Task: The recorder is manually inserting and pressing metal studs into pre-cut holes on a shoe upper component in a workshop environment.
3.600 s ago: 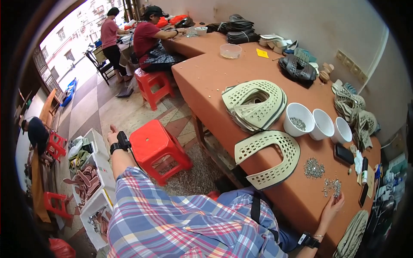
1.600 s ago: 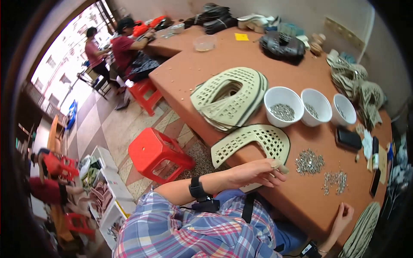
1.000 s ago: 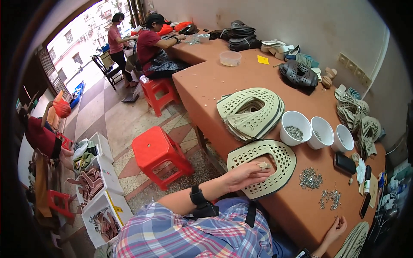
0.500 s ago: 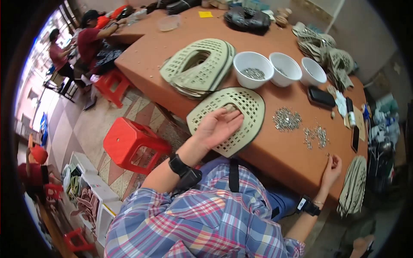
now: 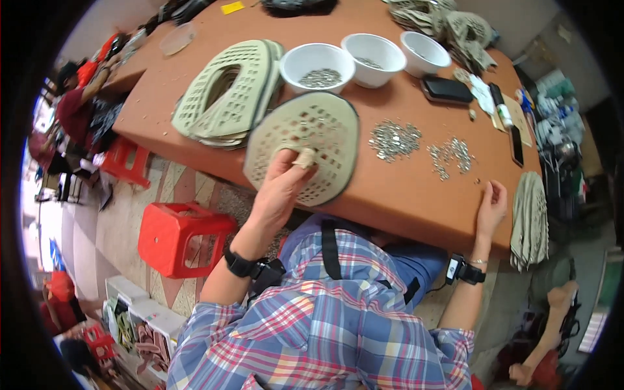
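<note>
The left hand [image 5: 278,192] has its grip narrow on one pale green perforated piece [image 5: 323,144], at the near edge of the bench [image 5: 409,205]. From that piece, one stack [image 5: 224,97] of similar pieces sits at 10 o'clock, three white bowls [image 5: 376,79] run from 12 to 2, and two piles of metal studs [image 5: 394,140] lie at 3. One loose stud [image 5: 477,181] is just beside the right hand [image 5: 493,208], its fingers curled; whether they hold anything, I cannot tell.

workshop | worktable [image 5: 416,211] | stacked perforated pieces [image 5: 248,81] | heaped metal bits [image 5: 394,140] | white bowls [image 5: 375,77]
</note>
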The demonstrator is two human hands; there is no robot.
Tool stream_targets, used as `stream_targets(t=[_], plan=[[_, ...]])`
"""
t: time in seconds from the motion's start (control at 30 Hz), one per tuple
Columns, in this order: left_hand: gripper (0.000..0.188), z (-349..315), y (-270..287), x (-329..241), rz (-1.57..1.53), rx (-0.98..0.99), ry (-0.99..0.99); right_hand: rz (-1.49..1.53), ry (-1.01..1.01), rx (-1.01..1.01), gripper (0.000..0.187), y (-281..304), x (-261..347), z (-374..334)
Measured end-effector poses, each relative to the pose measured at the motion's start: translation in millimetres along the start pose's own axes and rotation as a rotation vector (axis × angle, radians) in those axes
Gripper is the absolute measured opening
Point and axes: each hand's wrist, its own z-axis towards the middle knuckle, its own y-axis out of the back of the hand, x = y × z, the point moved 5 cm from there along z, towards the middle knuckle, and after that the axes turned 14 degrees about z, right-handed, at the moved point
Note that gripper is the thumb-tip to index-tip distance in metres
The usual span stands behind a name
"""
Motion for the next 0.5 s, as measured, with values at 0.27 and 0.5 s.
stream_targets(t=[0.27, 0.5], plan=[[0.047, -12, -24, -26, 0.009, 0.072, -0.163, 0.168, -0.01, 0.257, 0.011, -50, 97, -24], [0.051, -8, -36, -19, 0.056, 0.03, -0.111, 0.127, -0.031, 0.449, 0.012, -106, 127, -38]])
